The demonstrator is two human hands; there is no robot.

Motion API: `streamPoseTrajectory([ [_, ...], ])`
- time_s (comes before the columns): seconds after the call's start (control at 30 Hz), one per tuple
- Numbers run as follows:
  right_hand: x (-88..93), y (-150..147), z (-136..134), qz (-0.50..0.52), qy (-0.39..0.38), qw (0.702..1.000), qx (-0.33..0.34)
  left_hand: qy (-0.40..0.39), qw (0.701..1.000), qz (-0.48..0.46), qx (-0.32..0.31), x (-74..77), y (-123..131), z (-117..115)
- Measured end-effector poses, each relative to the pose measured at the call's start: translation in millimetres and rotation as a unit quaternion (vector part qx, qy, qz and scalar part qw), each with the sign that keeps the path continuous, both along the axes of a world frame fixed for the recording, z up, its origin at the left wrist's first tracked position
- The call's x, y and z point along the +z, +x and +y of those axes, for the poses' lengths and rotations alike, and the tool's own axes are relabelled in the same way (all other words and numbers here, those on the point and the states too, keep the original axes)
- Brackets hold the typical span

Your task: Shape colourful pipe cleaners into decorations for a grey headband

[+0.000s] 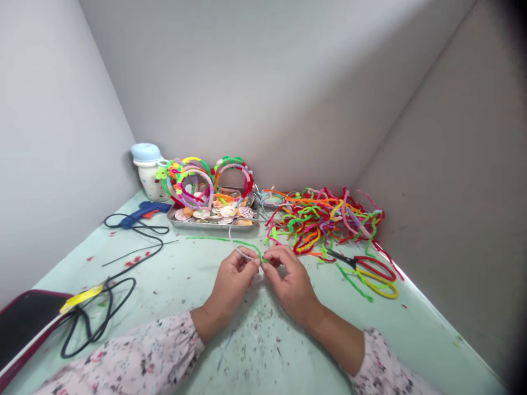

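My left hand (236, 274) pinches a thin pale headband (230, 235) near one end, and its curve rises away over the table. A green pipe cleaner (222, 239) trails leftward from between my fingers, its near part meeting the band. My right hand (288, 277) is closed, thumb and forefinger pinching the green pipe cleaner at the band's end, close against my left fingertips. Whether the pipe cleaner is wound round the band there is partly hidden by the fingers.
A metal tray (197, 225) of shells and finished headbands (212, 192) stands at the back, beside a white jar (151, 178). Pipe cleaners (321, 219) heap to its right, near scissors (376, 269). At left lie a blue glue gun (142, 214), black cord (134, 282) and dark tablet-like object (33, 321).
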State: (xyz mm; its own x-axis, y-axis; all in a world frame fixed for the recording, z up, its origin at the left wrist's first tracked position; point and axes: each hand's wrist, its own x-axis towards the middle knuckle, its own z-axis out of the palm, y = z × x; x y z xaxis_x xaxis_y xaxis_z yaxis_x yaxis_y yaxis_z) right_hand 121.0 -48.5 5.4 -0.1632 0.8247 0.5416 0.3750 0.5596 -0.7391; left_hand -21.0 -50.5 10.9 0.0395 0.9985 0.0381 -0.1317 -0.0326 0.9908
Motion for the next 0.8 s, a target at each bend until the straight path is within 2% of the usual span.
streamPoseTrajectory([
  [0.23,0.9,0.3,0.3,-0.009,0.002,1.0,-0.006,-0.024,0.999,-0.028,-0.02,-2.3,-0.6,1.3],
  [0.8,-2.1,2.5,0.3,-0.008,-0.008,1.0,-0.001,-0.017,0.995,-0.077,-0.064,-2.5,-2.3,2.2],
])
